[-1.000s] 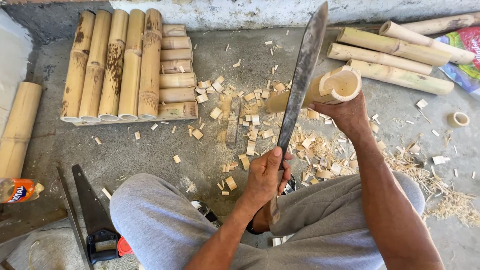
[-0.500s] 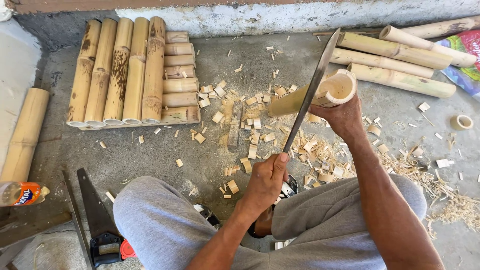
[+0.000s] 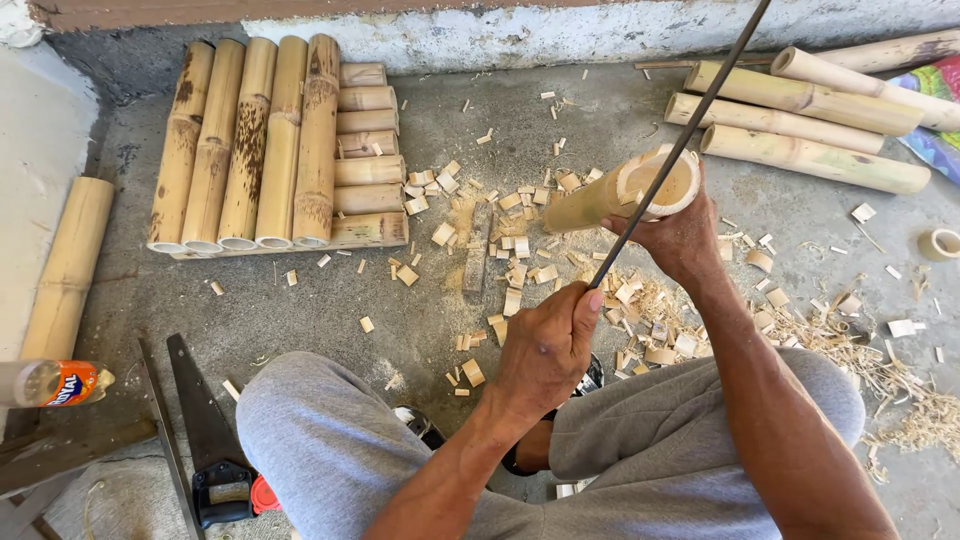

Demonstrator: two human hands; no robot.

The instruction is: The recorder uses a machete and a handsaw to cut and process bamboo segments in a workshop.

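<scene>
Above your knees, your right hand (image 3: pixel 685 235) grips the bamboo piece (image 3: pixel 620 192) while your left hand (image 3: pixel 545 350) clenches the long blade (image 3: pixel 680 150) resting edge-on at its rim; a glancing stroke could reach those fingers.
</scene>
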